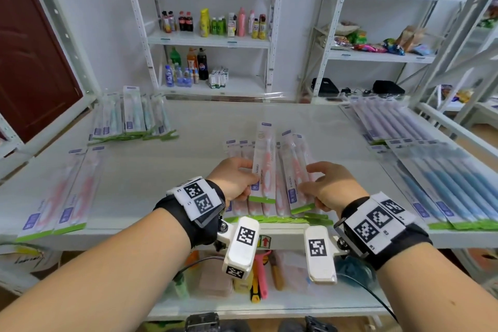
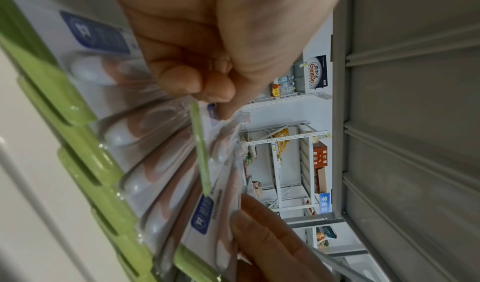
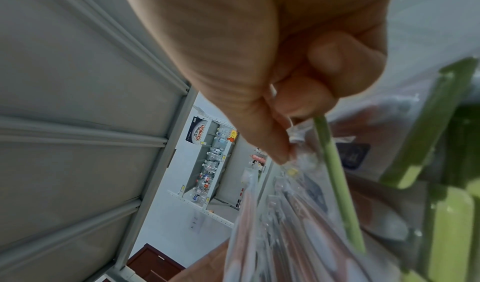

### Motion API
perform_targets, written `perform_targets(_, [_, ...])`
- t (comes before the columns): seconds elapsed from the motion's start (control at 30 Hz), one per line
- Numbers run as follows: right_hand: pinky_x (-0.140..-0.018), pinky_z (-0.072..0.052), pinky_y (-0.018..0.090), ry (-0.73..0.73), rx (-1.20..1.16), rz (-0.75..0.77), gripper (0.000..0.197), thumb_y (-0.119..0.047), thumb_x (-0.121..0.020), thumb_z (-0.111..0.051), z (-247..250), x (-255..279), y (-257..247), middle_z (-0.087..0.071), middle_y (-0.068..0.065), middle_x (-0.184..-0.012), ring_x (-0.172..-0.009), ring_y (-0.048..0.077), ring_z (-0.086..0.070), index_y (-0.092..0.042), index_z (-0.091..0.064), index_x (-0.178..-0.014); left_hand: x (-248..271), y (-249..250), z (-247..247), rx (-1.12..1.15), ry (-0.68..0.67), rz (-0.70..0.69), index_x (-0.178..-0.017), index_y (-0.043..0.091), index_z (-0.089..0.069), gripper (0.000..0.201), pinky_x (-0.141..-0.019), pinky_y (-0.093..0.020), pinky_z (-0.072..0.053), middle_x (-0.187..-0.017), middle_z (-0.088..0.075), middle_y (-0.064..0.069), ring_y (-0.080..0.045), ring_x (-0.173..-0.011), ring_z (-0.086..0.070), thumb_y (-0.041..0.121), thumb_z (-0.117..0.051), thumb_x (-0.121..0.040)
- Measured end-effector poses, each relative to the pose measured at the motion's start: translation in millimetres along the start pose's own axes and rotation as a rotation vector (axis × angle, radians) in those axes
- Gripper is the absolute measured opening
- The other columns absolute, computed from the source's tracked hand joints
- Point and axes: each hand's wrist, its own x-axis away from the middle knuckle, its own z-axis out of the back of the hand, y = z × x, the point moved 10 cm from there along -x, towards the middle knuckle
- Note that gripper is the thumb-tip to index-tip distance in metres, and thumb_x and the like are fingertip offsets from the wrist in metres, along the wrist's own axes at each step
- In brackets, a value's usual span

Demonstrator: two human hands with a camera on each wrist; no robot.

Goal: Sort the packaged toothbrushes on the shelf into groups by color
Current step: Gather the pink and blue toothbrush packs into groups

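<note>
Left hand [image 1: 234,180] and right hand [image 1: 329,188] each pinch pink toothbrush packs [image 1: 265,167] above the pink pile [image 1: 280,217] at the shelf [image 1: 188,127] front — slick film may slip, scattering packs.

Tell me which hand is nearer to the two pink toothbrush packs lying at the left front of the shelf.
Left. The left hand grips a pink pack at the shelf's middle, on the side toward the two pink packs. The right hand grips another pack farther right.

Glossy clear plastic toothbrush packs [image 1: 265,162]
</note>
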Motion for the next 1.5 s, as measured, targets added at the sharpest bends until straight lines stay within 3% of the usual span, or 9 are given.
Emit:
perform_targets(0.2, [-0.039, -0.042, 0.019, 0.012, 0.106, 0.015, 0.054, -0.010, -0.080, -0.069, -0.9, -1.8, -1.0, -0.063, 0.017, -0.110, -0.044, 0.014, -0.055, -0.015, -0.049, -0.129, 0.2, 2.7, -8.1, -0.018, -0.008, -0.014, -0.087, 0.021, -0.063, 0.025, -0.035, -0.016, -0.036, -0.037, -0.050, 0.008, -0.005, -0.032, -0.041, 0.001, -0.049, -0.089])
perform_targets(0.4, [-0.053, -0.052, 0.027, 0.043, 0.213, 0.015, 0.054, -0.019, -0.080, -0.071, 1.3, -0.7, 0.9, -0.063, 0.011, -0.105, -0.056, 0.019, -0.062, -0.015, -0.048, -0.128, 0.2, 5.1, -15.9, -0.058, -0.018, -0.012, -0.105, 0.010, -0.064, 0.023, -0.038, -0.020, -0.039, -0.050, -0.053, 0.001, -0.007, -0.035, -0.043, 0.002, -0.049, -0.089])
perform_targets(0.47, [-0.068, -0.057, 0.033, 0.049, 0.262, 0.023, 0.054, -0.023, -0.079, -0.071, 2.3, -0.3, 0.2, -0.063, 0.008, -0.103, -0.069, 0.020, -0.065, -0.015, -0.049, -0.127, 0.2, 5.6, -19.0, -0.052, -0.023, -0.010, -0.109, 0.008, -0.062, 0.024, -0.038, -0.021, -0.039, -0.054, -0.053, -0.002, -0.007, -0.036, -0.043, 0.002, -0.049, -0.090])
perform_targets(0.53, [-0.081, -0.055, 0.036, 0.064, 0.296, 0.034, 0.054, -0.025, -0.078, -0.071, 4.5, -0.1, 0.0, -0.061, 0.005, -0.108, -0.084, 0.021, -0.064, -0.016, -0.050, -0.127, -0.2, 5.5, -21.5, -0.055, -0.028, -0.006, -0.111, 0.008, -0.062, 0.025, -0.037, -0.021, -0.040, -0.051, -0.052, 0.000, -0.007, -0.035, -0.043, 0.001, -0.049, -0.091])
perform_targets(0.67, [-0.080, -0.051, 0.032, 0.097, 0.286, 0.066, 0.054, -0.027, -0.078, -0.071, 7.4, -0.1, -3.8, -0.053, 0.006, -0.119, -0.094, 0.021, -0.059, -0.021, -0.051, -0.128, -1.3, 5.4, -24.4, -0.072, -0.025, -0.008, -0.116, 0.009, -0.060, 0.029, -0.036, -0.021, -0.041, -0.050, -0.051, 0.000, -0.007, -0.034, -0.044, 0.001, -0.049, -0.090])
perform_targets(0.83, [-0.097, -0.041, 0.030, 0.038, 0.287, 0.108, 0.068, -0.027, -0.077, -0.073, -2.1, -1.5, -7.1, -0.041, 0.002, -0.141, -0.123, 0.022, -0.047, -0.020, -0.044, -0.138, -4.8, 1.9, -27.1, -0.095, -0.014, -0.002, -0.126, 0.012, -0.053, 0.037, -0.034, -0.017, -0.037, -0.051, -0.052, -0.003, -0.005, -0.029, -0.045, 0.003, -0.052, -0.090])
perform_targets(1.07, [-0.100, -0.045, 0.037, -0.013, 0.414, 0.166, 0.050, -0.025, -0.081, -0.070, -12.4, -3.0, -12.6, -0.043, 0.002, -0.142, -0.122, 0.021, -0.049, -0.013, -0.057, -0.127, -10.4, -5.5, -32.0, -0.111, -0.028, 0.023, -0.131, 0.015, -0.047, 0.044, -0.038, -0.020, -0.043, -0.043, -0.056, 0.001, -0.009, -0.032, -0.050, 0.005, -0.055, -0.089])
perform_targets(1.2, [-0.101, -0.038, 0.028, -0.022, 0.480, 0.205, 0.028, -0.021, -0.083, -0.065, -14.6, -2.8, -15.8, -0.040, 0.000, -0.146, -0.125, 0.021, -0.047, -0.014, -0.068, -0.110, -10.7, -7.2, -33.7, -0.111, -0.051, 0.047, -0.132, 0.015, -0.046, 0.045, -0.040, -0.021, -0.046, -0.046, -0.060, -0.001, -0.011, -0.035, -0.054, 0.005, -0.056, -0.089])
perform_targets(1.5, [-0.098, -0.043, 0.030, -0.028, 0.416, 0.212, 0.030, -0.020, -0.080, -0.068, -12.8, -2.3, -15.8, -0.049, 0.001, -0.139, -0.120, 0.021, -0.051, -0.014, -0.069, -0.109, -11.6, -8.0, -35.5, -0.177, -0.066, 0.064, -0.135, 0.015, -0.041, 0.051, -0.051, -0.028, -0.051, -0.055, -0.065, -0.004, -0.016, -0.044, -0.058, 0.007, -0.058, -0.088])
